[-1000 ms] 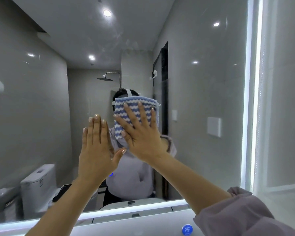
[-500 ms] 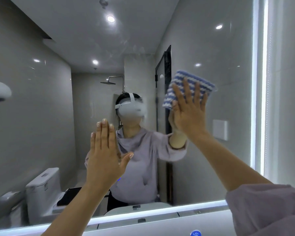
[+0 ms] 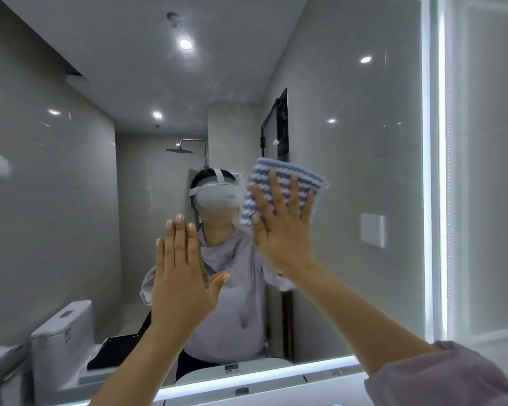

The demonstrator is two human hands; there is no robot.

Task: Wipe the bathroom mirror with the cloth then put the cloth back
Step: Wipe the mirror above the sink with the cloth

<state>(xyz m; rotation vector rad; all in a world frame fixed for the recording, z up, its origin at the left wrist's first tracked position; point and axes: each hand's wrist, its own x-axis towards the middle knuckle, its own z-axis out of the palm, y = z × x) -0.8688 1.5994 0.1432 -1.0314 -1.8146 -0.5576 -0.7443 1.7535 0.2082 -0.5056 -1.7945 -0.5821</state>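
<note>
Cloth, striped blue and white and folded into a thick pad, is pinned to the bathroom mirror by the right hand. The fingers are spread straight across it and none curls round its edge. The pad sits around mid-height on the glass, right of centre, and its upper edge and right corner show beyond the fingertips. The left hand is raised just beside and below it, flat, with the fingers together and the thumb out. It holds nothing, and whether the palm meets the glass cannot be told.

The wiping step appears to be in hand, with putting the cloth back yet to come. Faint hazy streaks higher on the glass suggest that area may want a pass. The next stroke likely calls for even palm pressure so the ungripped pad slides with the hand rather than slipping from under it. The knit looks soft, ribbed and fairly plump.

A lit strip borders the mirror's lower edge. A toilet appears in the reflection at lower left, and a mauve sleeve fills the lower right corner.
</note>
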